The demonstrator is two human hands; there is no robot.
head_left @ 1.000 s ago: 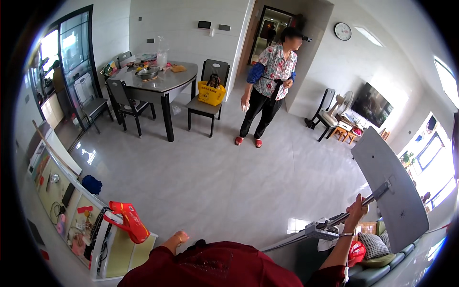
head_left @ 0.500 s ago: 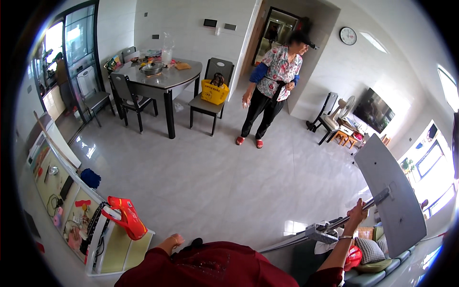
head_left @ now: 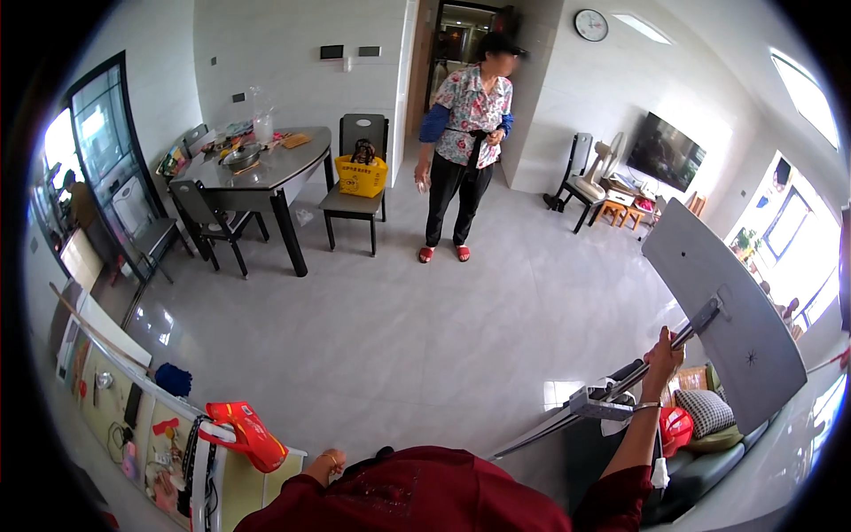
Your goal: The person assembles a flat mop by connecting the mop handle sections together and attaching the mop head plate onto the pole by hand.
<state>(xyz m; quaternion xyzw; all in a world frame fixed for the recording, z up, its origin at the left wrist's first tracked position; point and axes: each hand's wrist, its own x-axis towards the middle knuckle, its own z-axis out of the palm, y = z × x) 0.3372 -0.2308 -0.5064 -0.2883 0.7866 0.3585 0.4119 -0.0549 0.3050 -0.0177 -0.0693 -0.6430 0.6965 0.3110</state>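
My right hand (head_left: 665, 355) is closed around the metal pole (head_left: 640, 379) of a frame that carries a grey, slightly curved board (head_left: 720, 310). The board hangs tilted beyond the hand at the right, the pole's bracket meeting its face. Lower down, the frame's grey metal joint (head_left: 603, 403) and thin legs run toward the floor beside my body. My left hand (head_left: 328, 465) hangs low near my waist, by the light-coloured cabinet; its fingers are too small and partly hidden to read.
A person (head_left: 465, 133) in red slippers stands ahead. Left are a dining table (head_left: 292, 173), chairs and a yellow bag (head_left: 362, 176). Close by, a glass-topped cabinet (head_left: 244, 496) bears a red packet (head_left: 245, 434). A green sofa (head_left: 709, 479) with cushions lies right.
My view has turned a little, so the room's furniture sits further left. The board and pole stay in my right hand, and my left hand remains low by my waist.
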